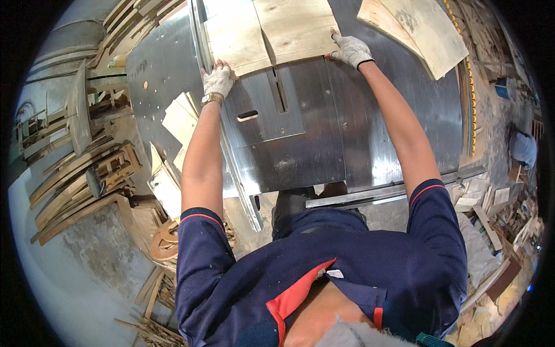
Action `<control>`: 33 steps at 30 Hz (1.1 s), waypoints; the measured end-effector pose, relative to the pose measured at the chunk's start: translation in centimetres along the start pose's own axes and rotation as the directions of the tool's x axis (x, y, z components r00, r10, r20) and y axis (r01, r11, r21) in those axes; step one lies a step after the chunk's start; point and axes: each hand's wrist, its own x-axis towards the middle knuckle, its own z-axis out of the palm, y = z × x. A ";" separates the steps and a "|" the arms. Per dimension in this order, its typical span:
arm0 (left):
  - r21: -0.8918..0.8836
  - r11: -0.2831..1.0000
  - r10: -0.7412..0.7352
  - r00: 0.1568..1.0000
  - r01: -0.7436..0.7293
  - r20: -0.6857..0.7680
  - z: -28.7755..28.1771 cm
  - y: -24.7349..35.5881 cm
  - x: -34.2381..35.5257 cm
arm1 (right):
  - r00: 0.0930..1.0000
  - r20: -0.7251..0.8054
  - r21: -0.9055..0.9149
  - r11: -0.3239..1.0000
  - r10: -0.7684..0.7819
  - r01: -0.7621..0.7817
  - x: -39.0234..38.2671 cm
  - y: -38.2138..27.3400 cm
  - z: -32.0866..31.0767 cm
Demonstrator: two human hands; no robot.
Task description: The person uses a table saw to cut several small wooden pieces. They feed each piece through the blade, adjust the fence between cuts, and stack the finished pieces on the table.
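Note:
A pale plywood sheet (pixel 303 26) lies on a metal saw table (pixel 295 162) at the far side. A dark split runs into it from its near edge, in line with the blade slot (pixel 281 92). My left hand (pixel 218 82), in a white fingertip-less glove, holds the sheet's near left corner beside the long metal guide rail (pixel 199 34). At the near right corner, my right hand (pixel 351 51), gloved alike, grips the sheet with its fingers at the right edge and thumb at the near edge. Both arms are stretched forward.
More plywood pieces (pixel 413 32) lie at the table's far right. Thin offcuts (pixel 180 118) sit left of my left forearm. A metal bar (pixel 399 191) crosses the table's near edge. Stacked wooden parts (pixel 81 173) stand at left, and scrap wood (pixel 491 225) litters the right floor.

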 end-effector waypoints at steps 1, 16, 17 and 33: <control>-0.004 1.000 -0.006 1.000 0.006 0.000 -0.2 -0.2 0.5 | 1.000 -0.001 -0.001 1.000 0.003 -0.003 0.4 -0.1 -0.2; -0.020 1.000 0.001 0.997 -0.003 -0.073 -4.8 -4.3 16.4 | 0.851 0.042 0.197 0.830 0.524 -0.521 3.2 -2.1 -2.7; -0.016 1.000 -0.001 0.997 -0.001 -0.082 -4.9 -4.6 17.5 | 0.830 0.063 0.210 0.806 0.554 -0.553 3.4 -2.0 -2.6; 0.088 0.982 0.186 0.765 -0.168 -0.617 -10.0 -7.7 25.3 | 0.857 0.200 0.914 0.225 0.475 -0.338 -14.8 2.5 6.2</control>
